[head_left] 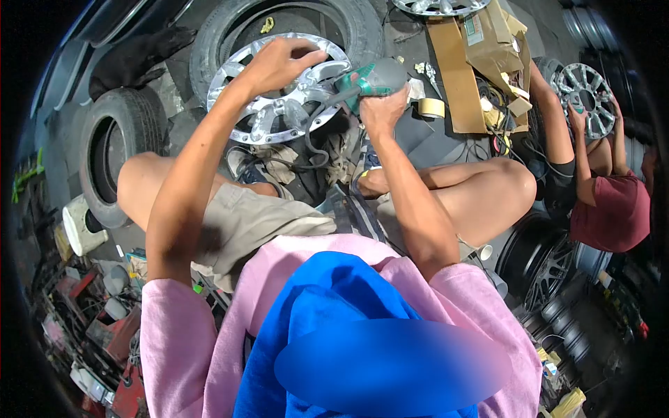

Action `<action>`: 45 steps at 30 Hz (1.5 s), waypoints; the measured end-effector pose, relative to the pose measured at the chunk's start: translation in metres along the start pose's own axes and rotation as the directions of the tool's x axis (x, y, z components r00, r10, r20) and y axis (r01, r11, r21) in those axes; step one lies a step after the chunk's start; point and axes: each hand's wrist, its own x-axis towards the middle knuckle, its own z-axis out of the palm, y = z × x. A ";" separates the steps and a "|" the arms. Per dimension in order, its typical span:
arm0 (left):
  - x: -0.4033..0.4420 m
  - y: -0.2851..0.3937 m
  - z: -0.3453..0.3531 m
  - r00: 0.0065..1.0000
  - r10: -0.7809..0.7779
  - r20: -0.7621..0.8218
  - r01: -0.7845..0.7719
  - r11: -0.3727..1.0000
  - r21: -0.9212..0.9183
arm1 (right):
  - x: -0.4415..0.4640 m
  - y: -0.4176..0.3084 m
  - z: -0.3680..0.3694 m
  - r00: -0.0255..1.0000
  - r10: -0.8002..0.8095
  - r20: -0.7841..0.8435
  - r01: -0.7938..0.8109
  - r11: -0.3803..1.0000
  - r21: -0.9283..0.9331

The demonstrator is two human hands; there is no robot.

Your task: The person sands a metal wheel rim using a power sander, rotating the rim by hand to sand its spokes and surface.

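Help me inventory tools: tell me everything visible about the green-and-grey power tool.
The power tool has a green, plastic-looking body, a rounded grey end pointing right, and a dark cord or hose. The right hand grips it at the right edge of the wheel; whether they touch is unclear.

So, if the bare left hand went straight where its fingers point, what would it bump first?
Past the left hand, the edge of the shiny silver spoked metal wheel comes first, then the dark rubber tyre behind it. Height is unclear, so the hand might pass over.
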 end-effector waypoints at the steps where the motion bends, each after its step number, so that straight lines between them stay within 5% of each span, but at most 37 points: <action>1: 0.005 0.012 0.002 0.997 0.074 0.006 -0.073 0.993 -0.090 | 0.004 0.008 0.005 1.000 -0.001 -0.001 0.001 1.000 0.002; 3: 0.013 0.026 0.011 0.989 0.150 0.008 -0.146 0.973 -0.179 | 0.013 0.013 0.008 0.994 0.106 0.021 -0.106 0.994 0.017; 6: 0.025 0.034 0.028 0.990 0.113 0.083 -0.104 0.989 -0.105 | 0.014 0.005 0.005 0.993 0.107 0.041 -0.108 0.994 0.013; 10: 0.036 0.033 0.040 0.970 0.227 0.084 -0.232 0.971 0.057 | 0.009 -0.005 0.006 0.981 0.088 0.173 -0.088 0.996 -0.007; 15: 0.037 0.029 0.043 0.997 0.058 0.051 -0.058 0.998 -0.007 | 0.029 -0.009 0.014 0.987 -0.108 0.122 0.128 0.977 -0.170; 16: 0.039 0.029 0.045 0.998 -0.002 0.056 0.004 0.999 -0.039 | 0.031 -0.005 0.013 0.986 -0.111 0.120 0.131 0.976 -0.173; 20: 0.034 0.027 0.058 0.981 0.174 -0.091 -0.169 0.984 0.065 | 0.030 -0.004 0.000 0.978 -0.049 0.202 0.091 0.975 -0.202; 25: 0.029 0.053 0.034 0.996 -0.003 0.093 -0.005 0.997 0.083 | 0.022 -0.005 0.011 0.964 0.034 0.265 -0.007 0.995 -0.102; 31: 0.036 0.028 0.055 0.994 -0.111 0.015 0.110 0.954 -0.279 | 0.040 0.000 0.021 0.968 -0.101 0.228 0.149 0.968 -0.202; 38: 0.026 0.064 0.049 0.999 -0.036 0.026 0.039 0.990 -0.139 | 0.030 0.002 -0.005 0.955 0.046 0.294 -0.012 0.993 -0.118; 41: 0.027 0.068 0.044 0.983 -0.111 0.149 0.131 0.983 -0.129 | 0.023 -0.001 -0.004 0.953 0.077 0.292 -0.067 0.997 -0.044; 45: 0.040 0.052 0.052 0.984 -0.109 0.138 0.148 0.938 -0.314 | 0.035 0.007 0.004 0.960 0.099 0.263 -0.099 0.995 -0.014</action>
